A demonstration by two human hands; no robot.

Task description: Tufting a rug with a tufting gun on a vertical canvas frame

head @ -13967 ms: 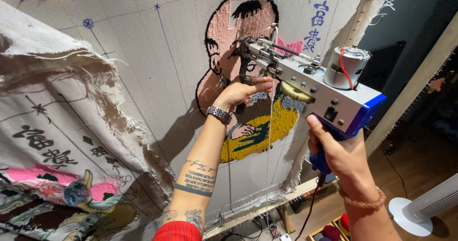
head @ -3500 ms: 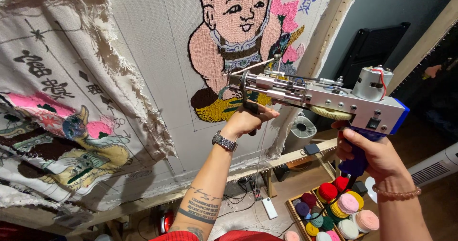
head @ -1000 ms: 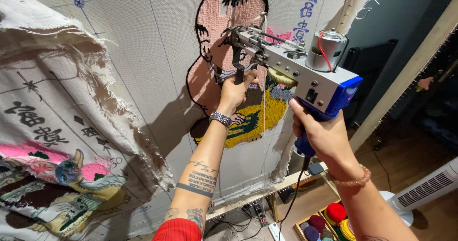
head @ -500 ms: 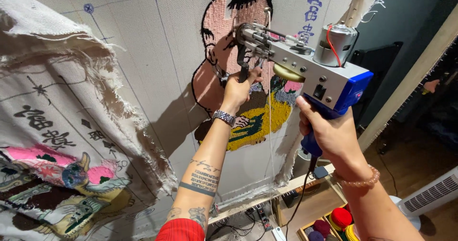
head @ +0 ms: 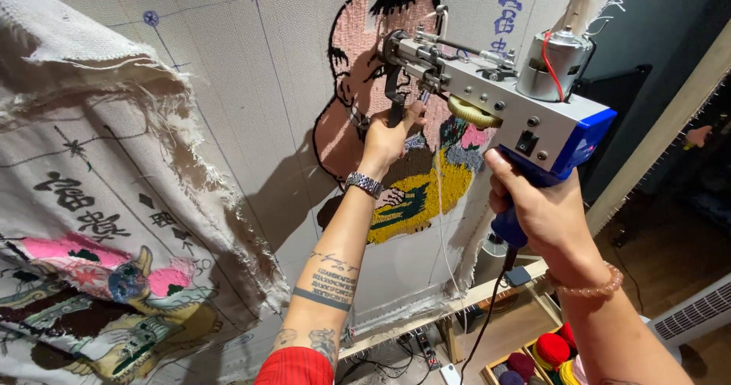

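Tufting gun pressed to the cloth, both hands on it.

Head view: the tufting gun (head: 495,99) has its nose against the pink face on the cloth (head: 266,88). The left hand (head: 388,137) is clenched on the front handle, the right hand (head: 544,210) clenched on the blue grip behind it. If the nose tilts or lifts off the cloth, the needle could tear it or skip stitches.

I am lowering the tufting gun (head: 487,103) slightly down the pink face (head: 365,73); my left hand (head: 388,137) is following.
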